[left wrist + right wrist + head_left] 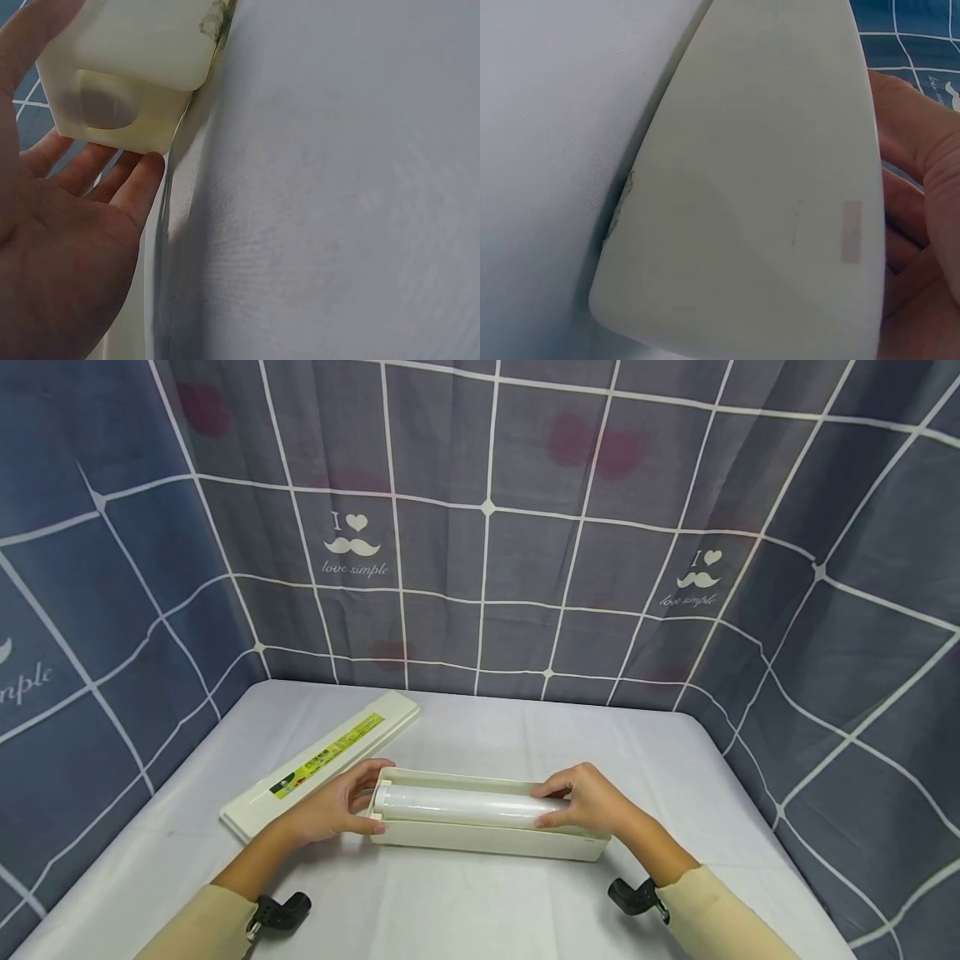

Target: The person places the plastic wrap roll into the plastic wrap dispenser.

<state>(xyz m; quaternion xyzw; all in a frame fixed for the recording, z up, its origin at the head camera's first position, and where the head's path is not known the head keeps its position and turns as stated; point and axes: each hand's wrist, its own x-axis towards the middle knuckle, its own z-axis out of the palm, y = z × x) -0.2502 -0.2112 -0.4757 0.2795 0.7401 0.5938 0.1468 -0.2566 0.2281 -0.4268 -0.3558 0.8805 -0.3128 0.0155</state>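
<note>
A long cream-white plastic wrap dispenser box [487, 839] stands lidless on the table. Inside it lies a shiny roll of cling film [457, 804]. My left hand [330, 806] grips the left end of the box, thumb at the front corner and fingers round the back. In the left wrist view, fingertips of the left hand [67, 217] touch the end wall of the box [135, 45]. Near the roll's right end, my right hand [588, 797] pinches it between thumb and fingers. The right wrist view shows mostly the long side of the box [757, 150], hiding the roll.
Behind and left of the box, the cream lid [330, 752] with a green-yellow label lies slanted on the white-covered table [480, 910]. Grey-blue checked curtains [442, 543] hang at the back and both sides. Both wrists wear black camera mounts.
</note>
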